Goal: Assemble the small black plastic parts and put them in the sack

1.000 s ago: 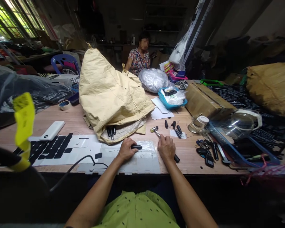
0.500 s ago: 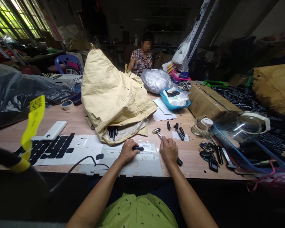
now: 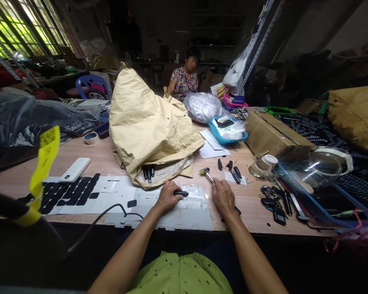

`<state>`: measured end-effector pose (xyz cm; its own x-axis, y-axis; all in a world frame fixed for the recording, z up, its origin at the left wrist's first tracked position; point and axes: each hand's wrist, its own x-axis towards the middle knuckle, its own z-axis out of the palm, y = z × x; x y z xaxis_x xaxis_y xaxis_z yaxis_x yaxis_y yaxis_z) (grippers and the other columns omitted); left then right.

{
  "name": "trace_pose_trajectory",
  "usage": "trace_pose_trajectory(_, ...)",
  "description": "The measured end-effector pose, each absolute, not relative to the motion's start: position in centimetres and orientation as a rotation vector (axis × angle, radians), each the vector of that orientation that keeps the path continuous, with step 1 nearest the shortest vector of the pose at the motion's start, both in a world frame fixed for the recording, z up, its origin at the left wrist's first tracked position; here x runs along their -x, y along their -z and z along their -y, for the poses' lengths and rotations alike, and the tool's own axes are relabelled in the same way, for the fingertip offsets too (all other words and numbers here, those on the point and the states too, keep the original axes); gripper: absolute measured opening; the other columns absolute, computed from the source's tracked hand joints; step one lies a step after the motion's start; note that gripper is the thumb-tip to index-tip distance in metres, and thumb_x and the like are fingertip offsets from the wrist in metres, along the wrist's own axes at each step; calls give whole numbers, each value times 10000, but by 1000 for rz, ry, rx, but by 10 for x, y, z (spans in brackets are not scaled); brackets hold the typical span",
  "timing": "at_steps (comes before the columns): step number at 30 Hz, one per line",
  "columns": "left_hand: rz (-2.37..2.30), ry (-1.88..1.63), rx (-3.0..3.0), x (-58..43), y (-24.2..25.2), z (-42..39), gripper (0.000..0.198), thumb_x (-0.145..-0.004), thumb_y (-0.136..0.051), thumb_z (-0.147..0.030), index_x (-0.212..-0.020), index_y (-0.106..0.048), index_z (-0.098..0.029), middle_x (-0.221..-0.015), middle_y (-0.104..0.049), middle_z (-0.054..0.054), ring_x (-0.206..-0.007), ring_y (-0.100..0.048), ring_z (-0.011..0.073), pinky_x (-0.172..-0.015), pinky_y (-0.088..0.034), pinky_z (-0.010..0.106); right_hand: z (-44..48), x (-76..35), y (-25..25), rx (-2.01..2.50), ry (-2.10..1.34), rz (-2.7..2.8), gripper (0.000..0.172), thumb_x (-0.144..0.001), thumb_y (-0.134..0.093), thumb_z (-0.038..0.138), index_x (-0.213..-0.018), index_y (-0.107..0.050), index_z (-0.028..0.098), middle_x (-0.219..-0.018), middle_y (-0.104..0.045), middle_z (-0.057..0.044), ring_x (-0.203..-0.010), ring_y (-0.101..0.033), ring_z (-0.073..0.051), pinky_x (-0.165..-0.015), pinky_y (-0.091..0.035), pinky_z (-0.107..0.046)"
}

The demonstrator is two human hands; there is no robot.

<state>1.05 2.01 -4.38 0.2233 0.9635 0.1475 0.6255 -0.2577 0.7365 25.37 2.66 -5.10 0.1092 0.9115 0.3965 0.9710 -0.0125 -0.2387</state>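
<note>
Between the fingers of my left hand (image 3: pixel 168 197) is a small black cylindrical piece (image 3: pixel 182 193), held low over a clear plastic sheet (image 3: pixel 194 212). My right hand (image 3: pixel 223 198) is closed round the handle of a small hammer (image 3: pixel 207 173). The hammer's yellowish head points away from me, and its black handle end shows below the wrist. Beyond the right hand, several black pieces (image 3: pixel 236 171) lie on and around a white paper. More black pieces (image 3: pixel 148 173) poke out of the mouth of a large tan paper sack (image 3: pixel 150 126) ahead of my left hand.
Black stickers (image 3: pixel 76 191) on a white sheet, a white power bank (image 3: pixel 75 170) and a cable lie left. Keys (image 3: pixel 271 196), a glass jar (image 3: pixel 262 166), a blue tray (image 3: pixel 313 196) and a cardboard box (image 3: pixel 276 134) stand right. A person (image 3: pixel 184 81) sits across the table.
My right hand has shifted slightly right with the hammer, its grip turned a little. My left hand keeps the black piece in nearly the same spot. The whole view has shifted slightly.
</note>
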Motion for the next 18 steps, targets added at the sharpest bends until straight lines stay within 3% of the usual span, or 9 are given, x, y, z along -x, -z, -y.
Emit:
trace_pose_trajectory(8,-1464,-800,-1964,-13,42,-21,130,-684,-784,-190,-807,-761,-225,-786,-628,21,-864,-539,213,-802,-437,347,37,-236,26,1569,-338,1763,406,-967,-359,299,-1255,-633,215,-1118,-669,-98,-1029,-604,-207,-882,-494,-327)
trace_pose_trajectory(18,-1454,-802,-1978,-16,41,-22,62,-707,-762,-183,-760,-755,-214,-751,-602,14,-820,-525,187,-769,-426,321,68,-196,33,1429,-440,1894,402,-965,-388,227,-1284,-632,244,-875,-649,-52,-832,-632,-163,-756,-524,-263)
